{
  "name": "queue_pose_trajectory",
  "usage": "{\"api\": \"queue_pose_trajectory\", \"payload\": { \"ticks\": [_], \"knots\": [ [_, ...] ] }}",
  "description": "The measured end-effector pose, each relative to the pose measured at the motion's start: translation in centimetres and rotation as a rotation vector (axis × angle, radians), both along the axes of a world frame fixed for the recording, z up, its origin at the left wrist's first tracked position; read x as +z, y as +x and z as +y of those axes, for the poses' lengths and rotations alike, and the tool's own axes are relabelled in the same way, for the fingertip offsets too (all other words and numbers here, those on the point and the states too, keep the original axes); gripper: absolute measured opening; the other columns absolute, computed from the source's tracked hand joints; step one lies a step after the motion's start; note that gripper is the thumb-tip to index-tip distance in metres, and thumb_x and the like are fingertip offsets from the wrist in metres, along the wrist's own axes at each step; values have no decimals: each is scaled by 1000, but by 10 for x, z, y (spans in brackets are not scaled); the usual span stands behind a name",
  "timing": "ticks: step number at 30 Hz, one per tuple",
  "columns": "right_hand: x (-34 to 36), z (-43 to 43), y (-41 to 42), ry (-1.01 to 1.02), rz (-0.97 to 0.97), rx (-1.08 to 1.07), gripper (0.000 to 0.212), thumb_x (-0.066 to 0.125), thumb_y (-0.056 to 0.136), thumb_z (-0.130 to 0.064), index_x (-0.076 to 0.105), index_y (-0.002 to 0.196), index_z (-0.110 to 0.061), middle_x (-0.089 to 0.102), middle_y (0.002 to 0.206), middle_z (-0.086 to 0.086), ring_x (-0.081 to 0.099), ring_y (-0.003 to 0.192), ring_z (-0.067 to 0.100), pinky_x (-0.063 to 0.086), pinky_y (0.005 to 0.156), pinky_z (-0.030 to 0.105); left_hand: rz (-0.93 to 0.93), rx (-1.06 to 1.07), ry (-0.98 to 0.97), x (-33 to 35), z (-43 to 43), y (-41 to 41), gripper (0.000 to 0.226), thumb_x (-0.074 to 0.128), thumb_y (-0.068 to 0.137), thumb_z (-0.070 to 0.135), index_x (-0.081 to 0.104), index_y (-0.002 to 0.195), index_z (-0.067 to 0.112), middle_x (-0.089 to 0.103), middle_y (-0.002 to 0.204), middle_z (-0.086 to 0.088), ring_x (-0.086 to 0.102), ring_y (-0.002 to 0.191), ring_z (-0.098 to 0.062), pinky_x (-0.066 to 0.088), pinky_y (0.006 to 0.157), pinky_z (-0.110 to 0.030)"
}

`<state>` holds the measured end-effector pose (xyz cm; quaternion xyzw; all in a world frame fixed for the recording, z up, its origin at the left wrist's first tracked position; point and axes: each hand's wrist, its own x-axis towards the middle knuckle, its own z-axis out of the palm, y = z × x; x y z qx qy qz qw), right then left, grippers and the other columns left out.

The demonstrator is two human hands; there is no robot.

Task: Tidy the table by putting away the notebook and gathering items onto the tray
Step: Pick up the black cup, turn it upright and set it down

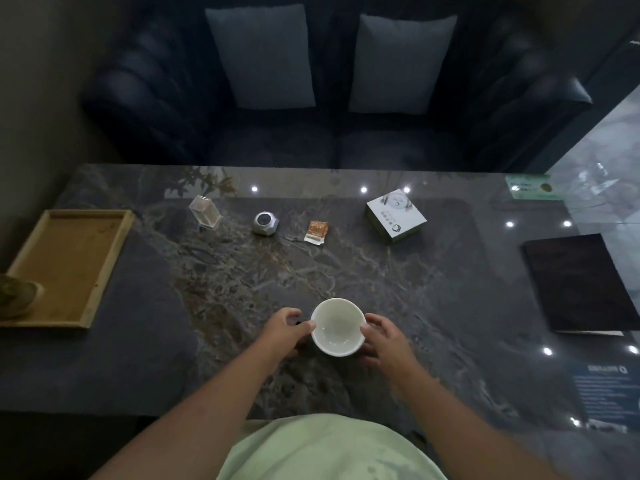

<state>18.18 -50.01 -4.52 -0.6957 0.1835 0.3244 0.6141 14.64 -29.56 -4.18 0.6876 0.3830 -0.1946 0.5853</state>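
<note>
A white bowl [337, 326] sits near the table's front middle. My left hand [285, 330] cups its left side and my right hand [382, 337] its right side, thumbs on the rim. A wooden tray [104, 268] lies at the left edge, with a small potted plant [15, 294] at its near corner. A dark notebook [581, 282] lies closed at the right. Along the far side stand a clear small container [205, 211], a silver round gadget [265, 222], an orange sachet [316, 231] and a white-and-green box [396, 215].
The dark marble table [242, 278] reflects ceiling lights. A dark sofa with two grey cushions [263, 57] stands beyond the far edge. A green card [531, 187] lies at the far right corner and a printed sheet [602, 393] at the near right.
</note>
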Motion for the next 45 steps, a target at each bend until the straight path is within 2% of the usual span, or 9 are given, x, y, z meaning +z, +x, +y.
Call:
{"api": "queue_pose_trajectory", "payload": {
  "ticks": [6, 13, 17, 22, 28, 32, 36, 40, 45],
  "knots": [
    [-5, -3, 1, 63, 10, -70, 24, 63, 95, -11, 65, 118, -17, 74, 103, 7, 74, 88, 22, 61, 63, 30, -45, 89, -88, 0, -9, 2, 44, 73, 89, 17, 56, 129, 10, 61, 129, -10, 67, 91, -22, 57, 75, -36],
    [-1, -2, -3, 53, -24, -57, 19, 65, 92, -5, 70, 107, -16, 76, 102, 13, 74, 94, 28, 62, 83, 43, -109, 177, -136, 13, -8, -5, 35, 70, 90, 7, 58, 123, 0, 62, 125, -24, 64, 86, -27, 56, 68, -33],
    [28, 2, -8, 85, -60, -52, 17, 63, 93, -6, 70, 105, -16, 79, 89, 8, 77, 79, 22, 61, 64, 30, -173, 192, -300, 37, 2, -11, 37, 66, 92, 8, 56, 128, 6, 61, 125, -18, 66, 80, -21, 56, 67, -34],
    [80, 1, -15, 124, -146, 3, 18, 65, 91, -5, 72, 104, -15, 79, 91, 9, 77, 82, 26, 63, 70, 35, -240, 256, -584, 67, 11, -29, 37, 73, 86, 16, 64, 120, 7, 69, 108, -16, 70, 88, -25, 60, 67, -38],
    [128, 12, -24, 122, -252, 6, 17, 64, 92, -7, 74, 101, -18, 78, 88, 11, 75, 78, 24, 62, 66, 34, -368, 82, -869, 107, 17, -41, 68, 80, 78, 37, 56, 138, 17, 61, 136, -19, 61, 118, -34, 56, 91, -51],
    [153, 20, -28, 91, -331, 67, 16, 67, 81, -27, 75, 96, -29, 77, 89, 8, 72, 74, 18, 61, 67, 35, -389, 123, -927, 123, 25, -49, 69, 86, 71, 38, 63, 130, 13, 63, 133, -21, 64, 115, -36, 49, 98, -61],
    [151, 37, -30, 203, -142, 36, 17, 62, 92, -16, 75, 101, -23, 77, 95, 12, 74, 80, 25, 61, 73, 39, -406, 160, -942, 125, 37, -55, 68, 89, 67, 37, 66, 127, 14, 66, 129, -20, 68, 110, -33, 58, 88, -53],
    [151, 68, -26, 379, 164, -104, 34, 62, 77, -25, 72, 103, -7, 73, 96, 17, 68, 78, 34, 61, 70, 43, -412, 315, -934, 125, 58, -61, 78, 94, 57, 34, 66, 126, 8, 63, 132, -25, 66, 112, -38, 55, 91, -61],
    [155, 111, -31, 421, 207, -100, 35, 63, 77, -26, 71, 103, -5, 74, 97, 21, 72, 71, 30, 62, 65, 40, -425, 295, -926, 134, 105, -71, 78, 96, 55, 33, 68, 122, 4, 66, 127, -25, 68, 110, -39, 57, 87, -59]
  ]
}}
